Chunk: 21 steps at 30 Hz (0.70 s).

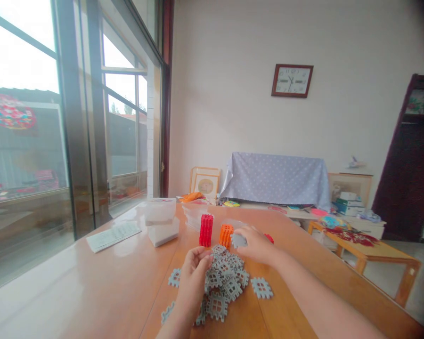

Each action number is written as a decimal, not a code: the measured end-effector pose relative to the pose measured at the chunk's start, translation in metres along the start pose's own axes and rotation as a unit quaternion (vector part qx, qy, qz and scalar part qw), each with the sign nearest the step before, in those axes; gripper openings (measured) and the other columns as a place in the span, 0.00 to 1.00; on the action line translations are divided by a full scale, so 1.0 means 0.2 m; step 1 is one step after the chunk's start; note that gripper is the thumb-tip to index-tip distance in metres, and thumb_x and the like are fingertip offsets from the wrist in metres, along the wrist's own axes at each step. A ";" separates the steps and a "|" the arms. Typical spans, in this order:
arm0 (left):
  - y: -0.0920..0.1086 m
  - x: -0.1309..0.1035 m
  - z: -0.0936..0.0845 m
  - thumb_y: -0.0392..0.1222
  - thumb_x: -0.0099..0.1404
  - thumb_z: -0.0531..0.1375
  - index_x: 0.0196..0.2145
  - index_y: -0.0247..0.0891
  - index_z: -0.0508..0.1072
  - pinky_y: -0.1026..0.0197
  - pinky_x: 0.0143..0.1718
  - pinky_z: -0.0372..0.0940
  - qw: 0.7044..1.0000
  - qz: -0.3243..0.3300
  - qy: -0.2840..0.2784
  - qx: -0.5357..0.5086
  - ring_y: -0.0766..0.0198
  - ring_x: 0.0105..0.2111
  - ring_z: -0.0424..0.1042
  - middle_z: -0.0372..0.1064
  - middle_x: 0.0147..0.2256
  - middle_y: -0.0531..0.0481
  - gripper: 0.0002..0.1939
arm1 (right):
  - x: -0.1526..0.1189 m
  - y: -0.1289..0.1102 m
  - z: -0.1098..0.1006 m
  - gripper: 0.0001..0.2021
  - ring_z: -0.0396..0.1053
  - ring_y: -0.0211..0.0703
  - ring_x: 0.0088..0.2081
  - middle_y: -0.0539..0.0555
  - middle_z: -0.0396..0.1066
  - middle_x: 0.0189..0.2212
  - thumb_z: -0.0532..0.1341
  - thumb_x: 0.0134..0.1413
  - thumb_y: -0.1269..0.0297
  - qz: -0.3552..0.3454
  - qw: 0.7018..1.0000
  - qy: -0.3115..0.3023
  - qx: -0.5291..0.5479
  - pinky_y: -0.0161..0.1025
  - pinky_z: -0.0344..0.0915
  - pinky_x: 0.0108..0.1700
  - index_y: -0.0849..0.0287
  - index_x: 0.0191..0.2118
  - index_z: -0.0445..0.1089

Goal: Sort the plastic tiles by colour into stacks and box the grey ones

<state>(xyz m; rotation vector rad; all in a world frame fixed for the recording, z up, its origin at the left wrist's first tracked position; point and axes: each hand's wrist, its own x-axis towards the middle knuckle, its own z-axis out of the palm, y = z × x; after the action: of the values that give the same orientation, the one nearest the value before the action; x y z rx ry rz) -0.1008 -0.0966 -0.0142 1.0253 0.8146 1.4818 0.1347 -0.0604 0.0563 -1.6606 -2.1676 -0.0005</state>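
**Toward the counter's (120,278) far edge: grey tile (239,241) in the right hand (250,242)**

Right hand closed on the tile, just beside the orange stack (226,236); perhaps more than one tile in the grip, cannot tell. Left hand (193,270) low at the left side of the grey heap (229,268), fingers curled in toward the thumb; gripping or not, cannot tell. Slightly farther off, the red stack (206,230), upright. Loose and flat to the right of the heap, another tile (262,287).

Probably light, stiff plastic, a little slick, hardly fragile, though thin at the notched teeth. Best held by opposite rims, thumb against fingertips, with a mild pinch. Lift from the heap gently: teeth likely to snag on neighbours.
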 end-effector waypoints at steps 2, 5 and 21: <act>-0.01 0.01 -0.01 0.54 0.60 0.66 0.47 0.37 0.69 0.51 0.50 0.68 1.000 0.002 0.020 -0.003 0.52 0.46 0.77 0.76 0.44 0.42 0.24 | 0.08 0.13 -0.04 0.27 0.67 0.55 0.53 0.56 0.74 0.52 0.66 0.44 0.65 0.031 0.999 0.000 -0.012 0.45 0.60 0.53 0.51 0.55 0.73; -0.02 0.03 -0.03 0.55 0.60 0.67 0.48 0.36 0.69 0.49 0.52 0.68 0.999 -0.004 0.037 -0.001 0.50 0.47 0.77 0.76 0.43 0.42 0.25 | 0.16 0.27 -0.07 0.29 0.67 0.56 0.53 0.55 0.75 0.51 0.66 0.43 0.65 0.066 0.998 -0.006 -0.024 0.44 0.59 0.53 0.51 0.56 0.73; 0.03 0.02 -0.01 0.59 0.52 0.71 0.43 0.37 0.73 0.52 0.47 0.70 0.997 -0.025 0.070 0.006 0.52 0.43 0.78 0.78 0.39 0.44 0.28 | 0.24 0.41 0.01 0.31 0.73 0.54 0.51 0.52 0.79 0.48 0.71 0.39 0.60 0.109 0.994 -0.032 -0.005 0.42 0.65 0.50 0.49 0.55 0.75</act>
<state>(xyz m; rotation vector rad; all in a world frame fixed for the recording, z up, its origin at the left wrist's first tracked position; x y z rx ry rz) -0.1044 -0.0936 -0.0093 0.9112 0.9417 1.5197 0.1997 0.0073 0.0504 -1.9181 -2.0226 0.1051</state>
